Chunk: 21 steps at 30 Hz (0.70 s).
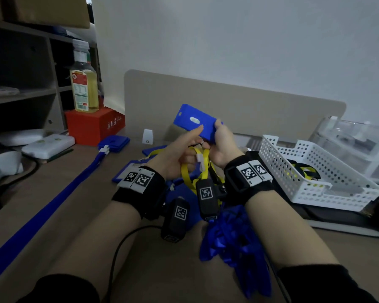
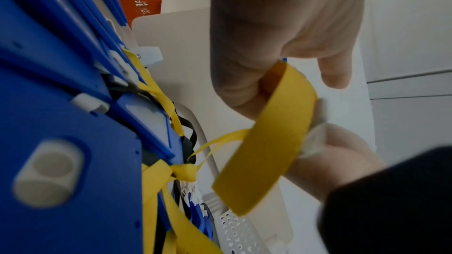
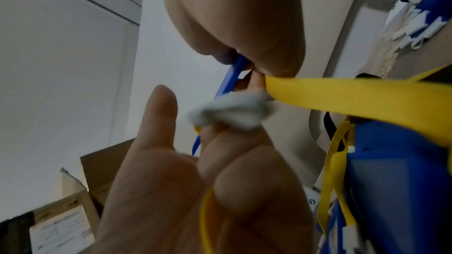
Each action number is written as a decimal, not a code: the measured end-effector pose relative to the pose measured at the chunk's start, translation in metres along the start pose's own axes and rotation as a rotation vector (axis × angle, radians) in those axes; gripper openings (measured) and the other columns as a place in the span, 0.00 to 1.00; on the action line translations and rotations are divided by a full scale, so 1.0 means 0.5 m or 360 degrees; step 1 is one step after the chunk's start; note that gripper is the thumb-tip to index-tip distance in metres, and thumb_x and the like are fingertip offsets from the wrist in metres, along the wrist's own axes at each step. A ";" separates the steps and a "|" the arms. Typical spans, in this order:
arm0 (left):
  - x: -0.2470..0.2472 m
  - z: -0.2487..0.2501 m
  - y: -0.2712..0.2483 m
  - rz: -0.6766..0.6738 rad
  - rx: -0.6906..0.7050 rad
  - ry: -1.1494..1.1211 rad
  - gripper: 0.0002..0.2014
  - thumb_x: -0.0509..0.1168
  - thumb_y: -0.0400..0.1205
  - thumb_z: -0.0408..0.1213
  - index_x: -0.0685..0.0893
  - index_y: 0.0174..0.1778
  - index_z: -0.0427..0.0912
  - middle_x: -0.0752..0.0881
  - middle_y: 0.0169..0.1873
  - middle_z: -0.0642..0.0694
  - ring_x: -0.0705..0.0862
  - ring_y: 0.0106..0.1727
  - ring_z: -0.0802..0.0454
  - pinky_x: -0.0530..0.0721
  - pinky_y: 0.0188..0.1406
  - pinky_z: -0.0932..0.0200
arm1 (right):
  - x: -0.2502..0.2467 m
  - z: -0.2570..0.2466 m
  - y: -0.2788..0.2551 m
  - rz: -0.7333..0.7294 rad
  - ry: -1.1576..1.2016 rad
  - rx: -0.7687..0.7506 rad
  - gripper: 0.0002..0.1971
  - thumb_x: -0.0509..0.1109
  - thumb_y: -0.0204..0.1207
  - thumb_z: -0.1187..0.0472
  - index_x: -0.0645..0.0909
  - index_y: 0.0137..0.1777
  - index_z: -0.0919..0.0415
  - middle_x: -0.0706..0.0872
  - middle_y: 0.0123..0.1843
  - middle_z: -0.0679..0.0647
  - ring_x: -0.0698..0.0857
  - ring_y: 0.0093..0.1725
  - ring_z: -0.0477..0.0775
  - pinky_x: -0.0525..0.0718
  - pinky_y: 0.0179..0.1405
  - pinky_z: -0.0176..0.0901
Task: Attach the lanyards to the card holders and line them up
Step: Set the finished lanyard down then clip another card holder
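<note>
In the head view both hands are raised over the desk. My right hand (image 1: pixel 214 136) grips a blue card holder (image 1: pixel 195 122) by its lower end, tilted up and away. In the right wrist view its thumb and fingers pinch the card holder's edge (image 3: pixel 229 78). My left hand (image 1: pixel 190 147) holds a yellow lanyard (image 1: pixel 197 165) near its white clip (image 1: pixel 200 161), index finger stretched toward the holder. The yellow lanyard (image 2: pixel 269 132) crosses the left fingers, and the white clip (image 3: pixel 232 111) sits just below the holder's edge. Whether the clip is hooked on cannot be told.
A white perforated basket (image 1: pixel 315 171) holding yellow and black lanyards stands at the right. Blue lanyards (image 1: pixel 234 248) are heaped under my wrists. More blue card holders (image 1: pixel 114 143) lie behind, and one blue lanyard (image 1: pixel 53 204) stretches along the left. A red box (image 1: pixel 92 125) stands at the back left.
</note>
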State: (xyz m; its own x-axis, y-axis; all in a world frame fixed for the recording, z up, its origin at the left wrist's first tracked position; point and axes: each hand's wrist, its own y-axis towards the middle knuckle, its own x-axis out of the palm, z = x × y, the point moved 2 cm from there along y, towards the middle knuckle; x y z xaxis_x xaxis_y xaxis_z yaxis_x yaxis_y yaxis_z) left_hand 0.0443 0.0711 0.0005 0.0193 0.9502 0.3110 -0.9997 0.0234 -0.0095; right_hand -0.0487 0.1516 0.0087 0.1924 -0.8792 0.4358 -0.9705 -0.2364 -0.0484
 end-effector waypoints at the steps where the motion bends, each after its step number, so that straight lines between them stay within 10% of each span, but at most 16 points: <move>1: 0.008 -0.002 -0.002 0.0008 0.0005 -0.0004 0.22 0.60 0.83 0.58 0.79 0.33 0.42 0.70 0.15 0.54 0.64 0.13 0.62 0.60 0.11 0.70 | -0.001 0.002 -0.007 -0.0040 -0.0086 0.0023 0.19 0.54 0.87 0.49 0.74 0.64 0.63 0.81 0.40 0.58 0.75 0.24 0.52 0.70 0.20 0.38; 3: 0.003 -0.005 0.011 0.0114 0.0078 -0.0117 0.25 0.58 0.84 0.57 0.80 0.26 0.45 0.73 0.15 0.53 0.67 0.14 0.61 0.63 0.13 0.68 | -0.005 0.001 -0.027 -0.0137 -0.0284 0.0061 0.15 0.54 0.87 0.50 0.73 0.61 0.62 0.79 0.35 0.56 0.73 0.19 0.49 0.67 0.13 0.33; 7: -0.022 -0.004 0.036 0.0436 0.0194 -0.0387 0.21 0.55 0.87 0.55 0.83 0.46 0.41 0.86 0.41 0.38 0.85 0.37 0.46 0.83 0.44 0.52 | -0.022 -0.004 -0.048 -0.0308 -0.0631 0.0056 0.21 0.55 0.84 0.41 0.76 0.57 0.58 0.76 0.37 0.51 0.70 0.26 0.45 0.62 0.15 0.33; 12: -0.033 0.014 0.029 0.0612 0.0293 -0.0664 0.24 0.49 0.89 0.52 0.69 0.29 0.44 0.72 0.10 0.52 0.72 0.11 0.58 0.71 0.15 0.69 | -0.034 0.014 -0.064 -0.0726 -0.1351 0.0188 0.28 0.53 0.78 0.30 0.79 0.60 0.51 0.85 0.52 0.48 0.79 0.39 0.43 0.64 0.23 0.35; 17: -0.058 0.010 0.047 0.0702 0.0339 -0.0705 0.25 0.52 0.88 0.53 0.63 0.26 0.47 0.63 0.12 0.53 0.62 0.13 0.59 0.62 0.13 0.67 | -0.043 0.024 -0.094 -0.1276 -0.1396 0.0293 0.10 0.59 0.86 0.58 0.80 0.52 0.60 0.86 0.45 0.60 0.79 0.24 0.39 0.71 0.20 0.31; 21: -0.061 -0.001 0.062 0.0741 0.0321 -0.0615 0.22 0.54 0.87 0.53 0.69 0.29 0.47 0.68 0.14 0.53 0.68 0.19 0.57 0.68 0.21 0.63 | -0.047 0.005 -0.097 -0.1146 -0.1091 0.0209 0.11 0.59 0.83 0.71 0.81 0.47 0.60 0.88 0.33 0.52 0.86 0.27 0.42 0.76 0.18 0.29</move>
State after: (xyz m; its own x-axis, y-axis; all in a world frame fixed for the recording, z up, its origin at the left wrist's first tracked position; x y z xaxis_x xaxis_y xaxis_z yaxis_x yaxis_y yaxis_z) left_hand 0.0125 0.0431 -0.0099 -0.3878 0.6650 0.6383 -0.8859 -0.4602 -0.0589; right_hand -0.0056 0.1827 -0.0017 0.8102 -0.5473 -0.2097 -0.5739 -0.8135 -0.0941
